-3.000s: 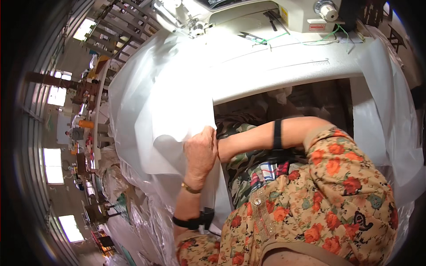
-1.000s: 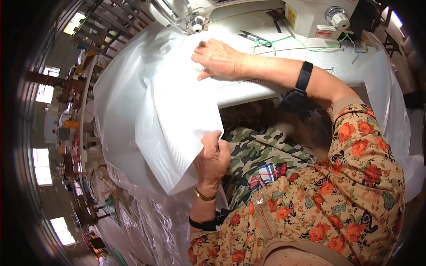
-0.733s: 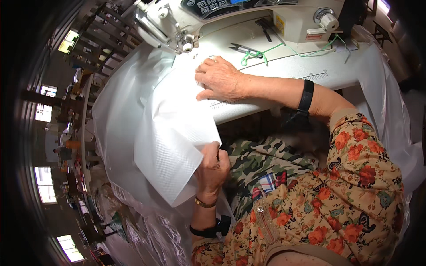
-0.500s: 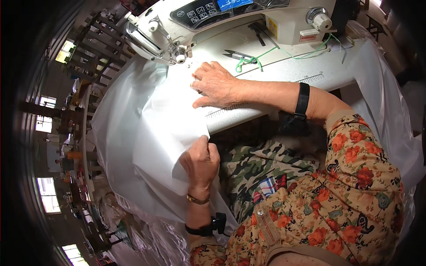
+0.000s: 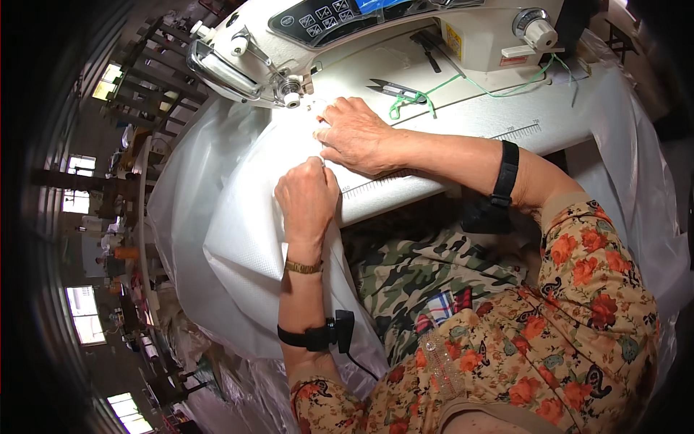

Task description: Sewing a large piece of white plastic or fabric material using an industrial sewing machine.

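A white, textured plastic sheet (image 5: pixel 242 242) runs under the head of a white sewing machine (image 5: pixel 289 90) and drapes over the table's front edge. Its right edge is pinched in my left hand (image 5: pixel 309 199), which is closed a little in front of the needle area. Just beyond it, my right hand (image 5: pixel 358 137) lies at the same edge, close beside the presser foot. Its fingers are curled together on the sheet; strong glare hides the tips. The needle itself cannot be made out.
Dark thread snips (image 5: pixel 396 91) lie on the machine bed with tangled green thread (image 5: pixel 412 103) across them. Behind is a small black tool (image 5: pixel 426 52). A ruler scale (image 5: pixel 517 132) marks the table's front edge. More translucent sheeting (image 5: pixel 636 166) hangs at the right.
My left hand has moved up and away from me along the sheet's edge, close to my right hand. The sheet's near part has lifted and folded with it. My right hand has barely shifted.
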A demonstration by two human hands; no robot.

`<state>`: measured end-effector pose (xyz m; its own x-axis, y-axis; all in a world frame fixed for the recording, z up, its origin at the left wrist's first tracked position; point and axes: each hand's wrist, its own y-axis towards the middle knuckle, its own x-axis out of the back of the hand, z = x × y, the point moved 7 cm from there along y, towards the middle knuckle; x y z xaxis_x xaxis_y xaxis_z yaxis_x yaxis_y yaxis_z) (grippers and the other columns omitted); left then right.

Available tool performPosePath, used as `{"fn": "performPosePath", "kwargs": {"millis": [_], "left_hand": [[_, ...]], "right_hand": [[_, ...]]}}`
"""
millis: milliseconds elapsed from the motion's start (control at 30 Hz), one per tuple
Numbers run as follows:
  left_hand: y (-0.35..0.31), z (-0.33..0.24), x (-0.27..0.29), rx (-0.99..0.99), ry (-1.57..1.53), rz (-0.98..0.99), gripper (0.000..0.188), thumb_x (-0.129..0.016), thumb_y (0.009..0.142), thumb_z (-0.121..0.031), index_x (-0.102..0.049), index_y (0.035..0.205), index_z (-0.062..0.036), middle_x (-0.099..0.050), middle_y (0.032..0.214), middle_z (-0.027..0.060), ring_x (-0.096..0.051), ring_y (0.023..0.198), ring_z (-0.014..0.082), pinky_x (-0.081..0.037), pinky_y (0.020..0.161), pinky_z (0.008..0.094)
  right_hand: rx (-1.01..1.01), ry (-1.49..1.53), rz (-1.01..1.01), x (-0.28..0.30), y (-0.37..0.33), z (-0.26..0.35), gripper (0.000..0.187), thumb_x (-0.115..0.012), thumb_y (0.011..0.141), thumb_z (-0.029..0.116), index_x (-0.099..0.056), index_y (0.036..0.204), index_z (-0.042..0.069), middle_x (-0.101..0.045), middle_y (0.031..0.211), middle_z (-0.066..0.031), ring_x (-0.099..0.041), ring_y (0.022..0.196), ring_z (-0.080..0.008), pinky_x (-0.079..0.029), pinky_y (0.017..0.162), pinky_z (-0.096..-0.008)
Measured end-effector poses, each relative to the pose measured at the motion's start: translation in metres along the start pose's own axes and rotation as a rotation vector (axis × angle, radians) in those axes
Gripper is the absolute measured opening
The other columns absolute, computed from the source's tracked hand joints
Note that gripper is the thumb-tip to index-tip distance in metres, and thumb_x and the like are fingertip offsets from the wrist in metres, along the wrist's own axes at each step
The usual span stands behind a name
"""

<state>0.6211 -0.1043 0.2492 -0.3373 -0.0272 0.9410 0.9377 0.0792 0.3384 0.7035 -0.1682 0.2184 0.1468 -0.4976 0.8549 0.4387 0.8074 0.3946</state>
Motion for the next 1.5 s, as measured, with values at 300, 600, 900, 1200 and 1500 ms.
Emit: {"fn": "performPosePath", "kwargs": {"millis": [300,600,900,1200,1500], "left_hand": [[0.038,0.014,-0.023,0.137,-0.002,0.027,0.016,-0.061,0.081,-0.012,-0.069,0.076,0.0015,-0.065,0.072,0.0231,-0.066,0.072,0.0403,-0.052,0.07,0.0483],[0.002,-0.006,-0.012,0.194,-0.012,0.094,0.013,-0.061,0.082,-0.011,-0.064,0.079,0.0011,-0.066,0.073,0.0214,-0.066,0.072,0.0392,-0.052,0.067,0.0474],[-0.011,-0.001,-0.006,0.068,-0.204,-0.012,0.007,-0.058,0.083,-0.003,-0.062,0.084,0.0028,-0.062,0.073,0.0242,-0.063,0.069,0.0418,-0.048,0.064,0.0491],[0.008,0.01,-0.01,0.066,-0.277,-0.078,0.01,-0.059,0.082,-0.002,-0.067,0.086,0.0032,-0.065,0.077,0.0248,-0.064,0.072,0.0412,-0.05,0.069,0.0483],[0.03,0.02,-0.019,0.152,-0.202,-0.026,0.012,-0.061,0.083,-0.004,-0.07,0.086,0.0038,-0.067,0.077,0.0241,-0.066,0.074,0.0402,-0.051,0.071,0.0469]], "right_hand": [[-0.028,-0.048,-0.026,-0.002,0.01,-0.008,0.026,-0.053,0.092,0.023,-0.07,0.097,0.005,-0.058,0.111,-0.0182,-0.048,0.111,-0.034,-0.036,0.099,-0.0469],[-0.1,0.028,0.037,-0.004,0.011,-0.022,0.023,-0.051,0.094,0.019,-0.071,0.1,0.01,-0.06,0.112,-0.0107,-0.05,0.112,-0.0293,-0.036,0.098,-0.0454],[-0.047,-0.022,0.034,0.001,0.001,0.0,0.023,-0.052,0.091,0.015,-0.073,0.097,0.008,-0.062,0.111,-0.0114,-0.052,0.111,-0.0269,-0.035,0.098,-0.043],[-0.044,-0.062,-0.023,0.002,0.004,0.004,0.023,-0.054,0.087,0.015,-0.072,0.098,0.008,-0.059,0.108,-0.0126,-0.051,0.111,-0.0272,-0.035,0.097,-0.0439],[-0.094,-0.047,0.001,-0.004,0.009,-0.001,0.023,-0.052,0.09,0.017,-0.071,0.098,0.007,-0.059,0.11,-0.0138,-0.05,0.115,-0.0282,-0.033,0.103,-0.0449]]}}
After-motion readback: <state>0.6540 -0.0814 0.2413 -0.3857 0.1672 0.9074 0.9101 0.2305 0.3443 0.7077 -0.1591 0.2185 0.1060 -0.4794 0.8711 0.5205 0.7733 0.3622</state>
